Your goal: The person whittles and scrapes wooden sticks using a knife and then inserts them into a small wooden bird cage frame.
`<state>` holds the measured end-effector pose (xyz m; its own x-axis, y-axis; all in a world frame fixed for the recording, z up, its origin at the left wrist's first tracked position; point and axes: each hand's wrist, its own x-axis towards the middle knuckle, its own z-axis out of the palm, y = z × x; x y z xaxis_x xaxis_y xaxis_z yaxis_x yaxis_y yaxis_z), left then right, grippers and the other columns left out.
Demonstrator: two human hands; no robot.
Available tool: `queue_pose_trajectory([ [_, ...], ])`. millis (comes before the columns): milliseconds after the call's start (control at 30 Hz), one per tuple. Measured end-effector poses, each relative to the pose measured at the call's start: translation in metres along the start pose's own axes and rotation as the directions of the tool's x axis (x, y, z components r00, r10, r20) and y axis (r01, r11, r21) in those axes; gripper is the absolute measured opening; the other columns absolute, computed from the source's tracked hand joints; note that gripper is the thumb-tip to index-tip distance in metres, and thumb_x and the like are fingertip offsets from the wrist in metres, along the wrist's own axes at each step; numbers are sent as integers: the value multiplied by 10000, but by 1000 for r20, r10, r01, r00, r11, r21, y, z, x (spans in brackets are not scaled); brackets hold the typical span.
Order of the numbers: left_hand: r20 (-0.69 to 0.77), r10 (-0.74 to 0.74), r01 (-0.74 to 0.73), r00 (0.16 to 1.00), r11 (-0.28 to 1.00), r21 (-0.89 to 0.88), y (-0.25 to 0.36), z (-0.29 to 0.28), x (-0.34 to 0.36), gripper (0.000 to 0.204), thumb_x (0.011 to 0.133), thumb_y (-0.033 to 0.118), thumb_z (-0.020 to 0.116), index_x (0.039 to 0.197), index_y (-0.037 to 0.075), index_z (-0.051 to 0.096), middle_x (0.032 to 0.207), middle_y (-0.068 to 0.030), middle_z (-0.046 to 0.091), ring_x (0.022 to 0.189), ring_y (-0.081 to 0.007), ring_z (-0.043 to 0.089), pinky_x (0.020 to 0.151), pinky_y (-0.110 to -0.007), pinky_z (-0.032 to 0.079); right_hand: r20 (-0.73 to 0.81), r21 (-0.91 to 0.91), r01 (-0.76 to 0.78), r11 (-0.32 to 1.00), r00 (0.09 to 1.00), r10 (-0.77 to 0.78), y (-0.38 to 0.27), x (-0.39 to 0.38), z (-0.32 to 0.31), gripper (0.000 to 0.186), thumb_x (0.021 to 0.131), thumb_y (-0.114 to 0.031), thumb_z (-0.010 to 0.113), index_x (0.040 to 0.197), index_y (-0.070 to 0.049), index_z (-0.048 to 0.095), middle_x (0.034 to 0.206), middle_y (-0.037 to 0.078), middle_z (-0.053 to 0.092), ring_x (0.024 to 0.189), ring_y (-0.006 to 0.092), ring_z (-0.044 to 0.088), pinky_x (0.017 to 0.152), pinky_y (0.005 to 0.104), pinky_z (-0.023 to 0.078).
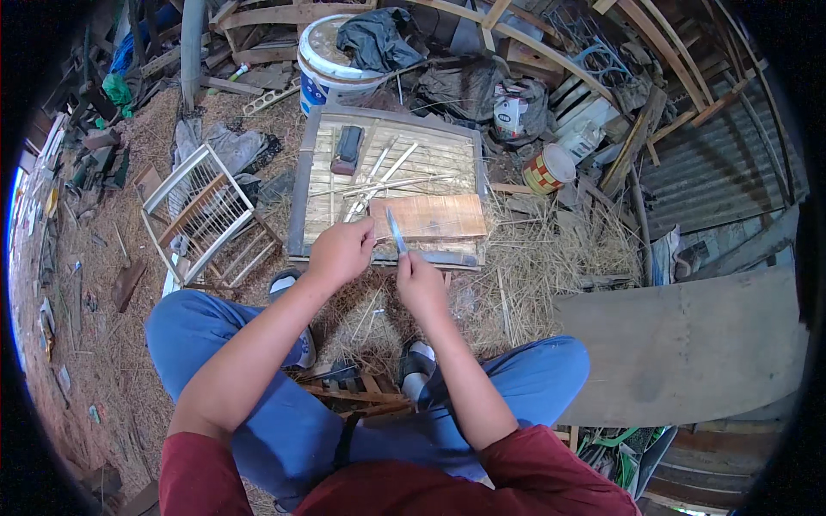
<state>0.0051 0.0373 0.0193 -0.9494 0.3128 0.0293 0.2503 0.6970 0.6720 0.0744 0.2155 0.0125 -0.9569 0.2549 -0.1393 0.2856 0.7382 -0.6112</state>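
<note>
My right hand [420,282] grips a knife [396,232] whose blade points up and away. My left hand [342,250] is closed around a thin bamboo strip [357,206], right beside the blade. Both hands hover over the near edge of a slatted bamboo panel [314,159] lying on the straw-covered ground. A flat wooden block [430,217] rests on the panel just beyond my hands. Several loose bamboo strips [391,183] lie across the panel, and a dark sharpening stone [348,149] sits near its far edge.
A small white-framed bamboo cage [202,215] leans at the left. A white bucket [331,73] with a black bag stands behind the panel, a tin can [548,168] at the right. A large grey board [680,344] lies at the right, scrap wood all around.
</note>
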Motion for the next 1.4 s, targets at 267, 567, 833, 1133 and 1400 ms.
queue_pose_trajectory([
  [267, -13, 33, -34, 999, 999, -13, 2, -1, -1, 101, 928, 190, 642, 926, 92, 618, 816, -166, 705, 789, -428, 678, 678, -562, 514, -214, 65, -88, 994, 972, 100, 38, 27, -22, 371, 1053, -308, 467, 969, -7, 667, 864, 293, 690, 858, 506, 677, 798, 584, 519],
  [567, -6, 8, -8, 1000, 999, -50, -2, 0, 0, 129, 922, 194, 677, 928, 71, 641, 790, -165, 701, 744, -403, 686, 660, -501, 522, -197, 81, -74, 994, 976, 88, 52, 34, -29, 384, 1052, -318, 460, 971, -14, 680, 874, 306, 686, 876, 529, 664, 786, 586, 523],
  [833, 19, -19, 22, 1000, 991, -131, -7, -1, 4, 163, 904, 197, 705, 889, 44, 652, 773, -167, 691, 727, -380, 679, 660, -463, 519, -63, 18, -38, 999, 997, 39, 18, 14, -4, 376, 1056, -340, 476, 1021, -28, 683, 901, 296, 701, 881, 517, 674, 782, 596, 526],
  [1133, 17, -6, 8, 1000, 992, -129, -15, 6, 7, 203, 896, 213, 728, 855, 33, 643, 741, -165, 671, 666, -335, 659, 637, -444, 505, -92, 26, -13, 1000, 996, 15, 3, -2, 5, 379, 1059, -333, 471, 1002, -23, 682, 889, 296, 697, 866, 520, 671, 769, 601, 522],
  [1400, 33, 29, -25, 999, 994, -105, -15, 5, 9, 189, 921, 196, 713, 845, 32, 660, 701, -114, 699, 636, -260, 687, 625, -392, 520, -186, 62, -85, 994, 978, 95, 38, 30, -29, 354, 1058, -330, 482, 981, -40, 670, 888, 319, 682, 877, 532, 661, 799, 612, 521],
])
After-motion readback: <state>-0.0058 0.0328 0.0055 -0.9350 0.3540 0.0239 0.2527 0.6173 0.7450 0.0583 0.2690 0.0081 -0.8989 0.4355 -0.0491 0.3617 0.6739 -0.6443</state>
